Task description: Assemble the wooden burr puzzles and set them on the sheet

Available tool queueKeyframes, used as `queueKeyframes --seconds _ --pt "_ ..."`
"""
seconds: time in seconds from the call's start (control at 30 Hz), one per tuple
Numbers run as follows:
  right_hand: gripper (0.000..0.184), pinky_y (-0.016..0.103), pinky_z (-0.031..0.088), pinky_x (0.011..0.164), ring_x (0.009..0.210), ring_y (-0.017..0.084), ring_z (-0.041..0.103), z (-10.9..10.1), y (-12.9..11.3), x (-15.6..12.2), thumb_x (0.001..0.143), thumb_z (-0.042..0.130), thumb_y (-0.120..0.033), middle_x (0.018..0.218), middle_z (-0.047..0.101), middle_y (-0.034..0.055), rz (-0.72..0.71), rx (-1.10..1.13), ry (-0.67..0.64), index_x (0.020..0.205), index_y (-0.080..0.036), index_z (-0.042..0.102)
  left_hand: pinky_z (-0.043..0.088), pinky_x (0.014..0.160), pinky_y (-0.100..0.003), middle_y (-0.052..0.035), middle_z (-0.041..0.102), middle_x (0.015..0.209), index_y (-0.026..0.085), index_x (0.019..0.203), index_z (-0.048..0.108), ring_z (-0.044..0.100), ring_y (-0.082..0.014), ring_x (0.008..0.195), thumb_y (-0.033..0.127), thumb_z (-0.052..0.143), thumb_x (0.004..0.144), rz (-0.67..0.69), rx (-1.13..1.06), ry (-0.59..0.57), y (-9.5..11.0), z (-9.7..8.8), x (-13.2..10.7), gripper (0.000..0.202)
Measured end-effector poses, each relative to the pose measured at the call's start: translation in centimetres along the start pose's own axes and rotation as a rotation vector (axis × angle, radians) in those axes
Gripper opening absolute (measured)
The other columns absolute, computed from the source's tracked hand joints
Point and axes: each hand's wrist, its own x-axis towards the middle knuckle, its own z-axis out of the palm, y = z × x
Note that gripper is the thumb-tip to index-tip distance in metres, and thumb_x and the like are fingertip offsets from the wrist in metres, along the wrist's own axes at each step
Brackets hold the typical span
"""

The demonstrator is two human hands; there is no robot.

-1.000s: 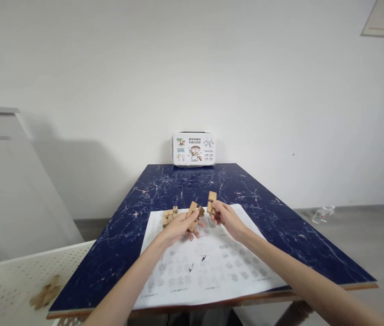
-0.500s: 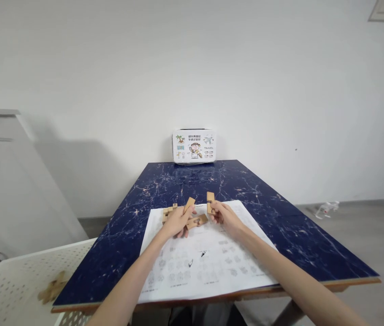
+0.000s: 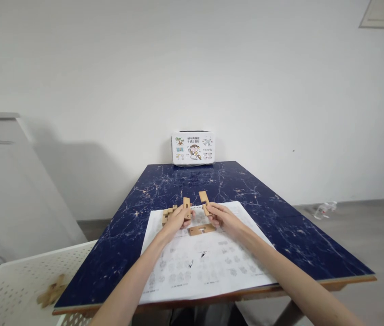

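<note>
Between the fingers of my left hand (image 3: 177, 219) is a notched wooden puzzle piece (image 3: 186, 203), held upright with a dark mark near its lower end. My right hand (image 3: 224, 216) pinches a second notched wooden puzzle piece (image 3: 204, 198), tilted to the left. The two pieces are a short gap apart. Below them a third wooden piece (image 3: 202, 230) with a cut-out lies flat on the printed sheet (image 3: 208, 280). Several more wooden blocks (image 3: 165, 214) are clustered just behind my left hand, partly hidden by it.
The sheet covers the near part of the dark blue marbled table (image 3: 192, 183). A white cartoon case (image 3: 193, 148) stands at the far edge against the wall. At lower left, a white perforated basket (image 3: 15, 290) holds wooden pieces (image 3: 52, 290). A clear plastic item (image 3: 325, 209) lies on the floor at right.
The piece with the cut-out has left my left hand and now lies on the sheet. The left-hand piece has turned upright; the right-hand piece has tilted and moved slightly left.
</note>
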Motion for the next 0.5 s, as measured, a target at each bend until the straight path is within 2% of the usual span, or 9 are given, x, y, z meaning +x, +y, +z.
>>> queueKeyframes --seconds 0.1,0.23,0.4,0.5 --pt "0.041 0.025 0.021 0.052 0.055 0.008 0.03 -0.02 0.08 -0.03 0.085 0.075 -0.057 0.069 0.046 -0.0051 0.005 0.005 -0.029 0.087 -0.019 0.059 0.026 0.051 -0.023 -0.0036 0.062 0.088 0.016 0.094 0.058 0.042 -0.0056 0.054 0.046 0.068 0.085 0.021 -0.036 -0.05 0.27 0.11 -0.29 0.034" --pt "0.043 0.025 0.022 0.051 0.056 0.009 0.031 -0.03 0.24 0.08 0.085 0.074 -0.06 0.066 0.04 -0.0061 -0.016 -0.029 -0.001 0.084 -0.019 0.06 0.034 0.058 -0.024 -0.0063 0.066 0.094 0.014 0.098 0.06 0.048 -0.0081 0.062 0.051 0.072 0.084 0.065 -0.042 -0.091 0.51 0.24 -0.55 0.041" --pt "0.046 0.025 0.034 0.056 0.067 0.012 0.048 -0.44 0.3 0.44 0.084 0.072 -0.064 0.079 0.056 -0.0003 -0.081 -0.098 0.06 0.085 -0.019 0.064 0.042 0.064 -0.027 -0.0083 0.072 0.102 0.018 0.113 0.052 0.057 -0.0124 0.068 0.057 0.069 0.086 0.14 0.005 -0.074 0.2 0.35 -0.6 0.049" --pt "0.048 0.026 0.036 0.056 0.06 0.012 0.048 -0.69 0.42 0.61 0.086 0.068 -0.067 0.074 0.058 -0.0009 -0.079 -0.156 0.05 0.086 -0.019 0.062 0.045 0.063 -0.027 -0.0078 0.073 0.103 0.021 0.12 0.047 0.061 -0.0133 0.067 0.059 0.063 0.09 0.166 0.07 -0.046 -0.19 0.42 -0.42 0.05"
